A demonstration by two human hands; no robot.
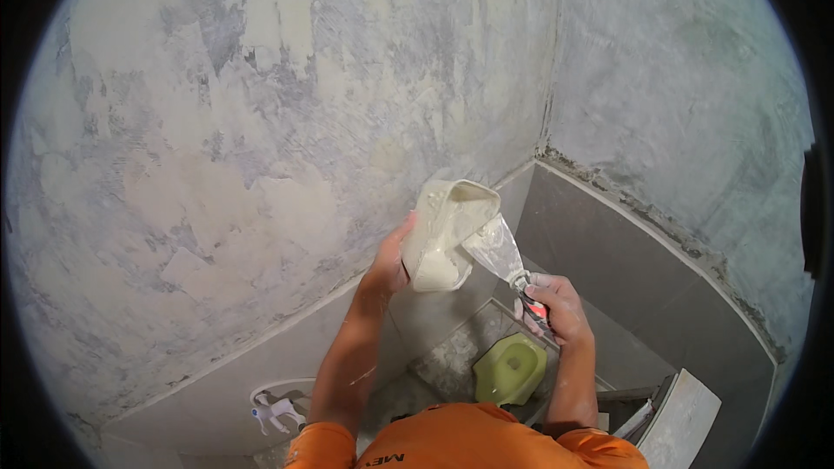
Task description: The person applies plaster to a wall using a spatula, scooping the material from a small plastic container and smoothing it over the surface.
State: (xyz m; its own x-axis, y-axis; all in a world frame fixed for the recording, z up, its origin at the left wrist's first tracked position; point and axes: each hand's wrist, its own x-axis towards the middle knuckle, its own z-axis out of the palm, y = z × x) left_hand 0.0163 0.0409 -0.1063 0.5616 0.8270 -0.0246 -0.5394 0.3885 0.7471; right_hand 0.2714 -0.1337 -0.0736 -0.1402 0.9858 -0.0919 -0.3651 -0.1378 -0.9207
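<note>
My left hand grips the side of a cream plastic tub, which is tilted so its opening faces right. Pale putty coats the inside of the tub. In my right hand is a putty knife, its fingers wrapped round the black and red handle. The wide blade, smeared with putty, reaches to the tub's right rim. Just beyond the tub stands the wall, patchy with cream putty over grey.
Grey tiles line the lower walls, with a rough ledge along their top. Below my arms lies a yellow-green squat toilet. A white hand sprayer hangs at lower left. A pale board leans at lower right.
</note>
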